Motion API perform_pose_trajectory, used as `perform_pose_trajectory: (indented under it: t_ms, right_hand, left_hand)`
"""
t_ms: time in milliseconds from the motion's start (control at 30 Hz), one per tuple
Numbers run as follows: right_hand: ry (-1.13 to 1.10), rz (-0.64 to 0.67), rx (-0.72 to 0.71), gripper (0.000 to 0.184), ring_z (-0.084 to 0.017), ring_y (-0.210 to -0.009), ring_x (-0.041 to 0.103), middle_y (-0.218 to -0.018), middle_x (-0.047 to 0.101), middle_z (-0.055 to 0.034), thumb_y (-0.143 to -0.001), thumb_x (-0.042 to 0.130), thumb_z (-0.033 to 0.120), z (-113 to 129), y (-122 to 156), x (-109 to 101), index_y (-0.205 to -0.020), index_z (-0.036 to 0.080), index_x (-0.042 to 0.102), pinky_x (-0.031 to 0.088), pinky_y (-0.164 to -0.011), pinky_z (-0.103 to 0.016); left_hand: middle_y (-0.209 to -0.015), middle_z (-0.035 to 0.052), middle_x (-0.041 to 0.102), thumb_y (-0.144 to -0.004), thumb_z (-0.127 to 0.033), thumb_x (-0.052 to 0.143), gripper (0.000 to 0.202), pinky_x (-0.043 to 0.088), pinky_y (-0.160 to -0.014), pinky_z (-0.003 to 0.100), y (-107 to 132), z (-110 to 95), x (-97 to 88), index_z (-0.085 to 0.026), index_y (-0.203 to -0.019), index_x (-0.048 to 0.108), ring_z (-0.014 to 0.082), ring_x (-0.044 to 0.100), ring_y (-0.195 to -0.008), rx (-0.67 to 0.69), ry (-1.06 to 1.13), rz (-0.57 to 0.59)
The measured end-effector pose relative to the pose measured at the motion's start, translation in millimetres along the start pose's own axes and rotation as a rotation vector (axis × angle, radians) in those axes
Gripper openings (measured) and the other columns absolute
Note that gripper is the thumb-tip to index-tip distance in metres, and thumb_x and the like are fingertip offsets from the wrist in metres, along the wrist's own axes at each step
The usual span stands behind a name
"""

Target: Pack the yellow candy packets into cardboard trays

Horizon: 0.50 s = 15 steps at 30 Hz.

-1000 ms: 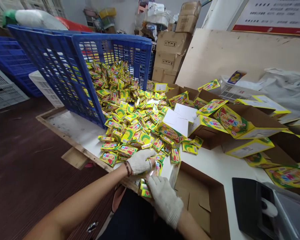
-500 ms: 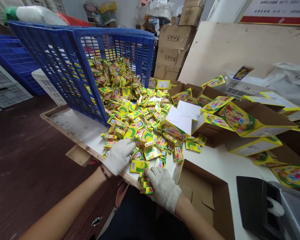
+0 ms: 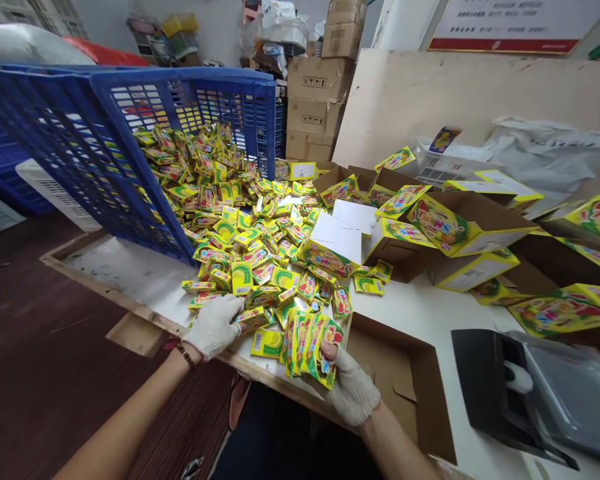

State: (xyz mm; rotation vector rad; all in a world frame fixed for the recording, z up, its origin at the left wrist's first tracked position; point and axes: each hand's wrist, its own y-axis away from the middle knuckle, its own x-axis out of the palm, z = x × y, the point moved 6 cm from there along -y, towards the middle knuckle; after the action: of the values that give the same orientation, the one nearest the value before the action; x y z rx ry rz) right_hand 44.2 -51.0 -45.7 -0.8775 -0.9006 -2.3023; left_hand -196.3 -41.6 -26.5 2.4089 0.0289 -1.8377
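My right hand (image 3: 353,387), in a white knit glove, grips a row of several small yellow-green fruit-printed packets (image 3: 307,343), with the thumb on the nearest one. My left hand (image 3: 215,327), gloved too, is at the near edge of the loose pile, its fingertips and thumb around the end of one packet (image 3: 253,319). A single packet (image 3: 267,343) lies flat between the hands. Beyond them the heap of packets (image 3: 250,237) spreads out of a tipped blue crate (image 3: 153,183).
An open cardboard box (image 3: 425,380) stands right of my right hand. Printed display boxes (image 3: 445,223) crowd the table's right side, with a white-flapped one (image 3: 335,240) beside the heap. A black device (image 3: 495,393) sits at far right. A raised wooden rim (image 3: 130,307) borders the table's near edge.
My right hand has lifted and turned its row of packets, so their printed faces now show. The left hand has shifted slightly along the pile's near edge. The view has swung right.
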Motion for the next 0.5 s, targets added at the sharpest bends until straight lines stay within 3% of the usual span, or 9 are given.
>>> perform_pose_trajectory:
  t_ms: [67, 133, 233, 300, 400, 500]
  right_hand:
    - [-0.025, 0.004, -0.029, 0.052, -0.030, -0.112, 0.064, -0.112, 0.071, -0.0132, -0.070, 0.077, 0.040, 1.1, -0.9, 1.6, -0.113, 0.014, 0.062, 0.047, -0.103, -0.050]
    - [-0.022, 0.033, -0.081, 0.052, -0.029, -0.114, 0.063, -0.114, 0.070, -0.0130, -0.071, 0.076, 0.039, 5.8, -2.4, 8.4, -0.114, 0.014, 0.062, 0.047, -0.104, -0.048]
    - [0.017, 0.112, -0.163, 0.053, -0.030, -0.113, 0.063, -0.113, 0.070, -0.0133, -0.070, 0.076, 0.038, 23.3, 0.0, 21.6, -0.115, 0.014, 0.063, 0.048, -0.102, -0.046]
    - [0.063, 0.164, -0.183, 0.053, -0.030, -0.110, 0.064, -0.110, 0.071, -0.0137, -0.068, 0.074, 0.038, 43.9, 8.7, 21.8, -0.114, 0.014, 0.064, 0.050, -0.099, -0.046]
    - [0.179, 0.172, -0.130, 0.052, -0.029, -0.102, 0.068, -0.104, 0.073, -0.0142, -0.068, 0.073, 0.038, 83.0, 34.3, -3.5, -0.113, 0.013, 0.066, 0.053, -0.093, -0.044]
    - [0.356, 0.128, -0.016, 0.049, -0.026, -0.089, 0.070, -0.094, 0.074, -0.0139, -0.064, 0.075, 0.036, 113.6, 61.1, -46.8, -0.106, 0.010, 0.067, 0.057, -0.080, -0.037]
  left_hand:
    - [-0.093, 0.0056, 0.063, -0.080, -0.033, 0.056, 0.014, 0.046, -0.083, 0.035, 6.9, 0.0, -0.9, -0.020, -0.086, 0.055, 0.0235, 0.059, -0.092, -0.124, 0.205, -0.112]
    - [-0.093, 0.0037, 0.064, -0.081, -0.038, 0.055, 0.020, 0.048, -0.082, 0.033, 12.5, -12.5, 3.8, -0.021, -0.089, 0.052, 0.0213, 0.059, -0.090, -0.213, 0.528, -0.183]
    - [-0.086, 0.0014, 0.063, -0.081, -0.052, 0.056, 0.032, 0.051, -0.076, 0.029, 13.9, -63.4, 18.1, -0.021, -0.086, 0.052, 0.0179, 0.060, -0.083, -0.170, 1.014, -0.162]
    - [-0.078, 0.0006, 0.061, -0.081, -0.060, 0.055, 0.040, 0.050, -0.069, 0.027, 13.2, -103.7, 27.0, -0.019, -0.080, 0.053, 0.0157, 0.058, -0.074, -0.110, 1.203, -0.105]
    - [-0.078, 0.0022, 0.063, -0.081, -0.065, 0.053, 0.048, 0.050, -0.065, 0.027, 13.2, -147.9, 40.6, -0.017, -0.082, 0.059, 0.0151, 0.059, -0.070, -0.055, 1.306, 0.007]
    - [-0.099, 0.0077, 0.068, -0.083, -0.064, 0.052, 0.052, 0.053, -0.078, 0.033, 14.0, -162.1, 55.3, -0.017, -0.103, 0.065, 0.0198, 0.065, -0.086, -0.035, 1.217, -0.004]
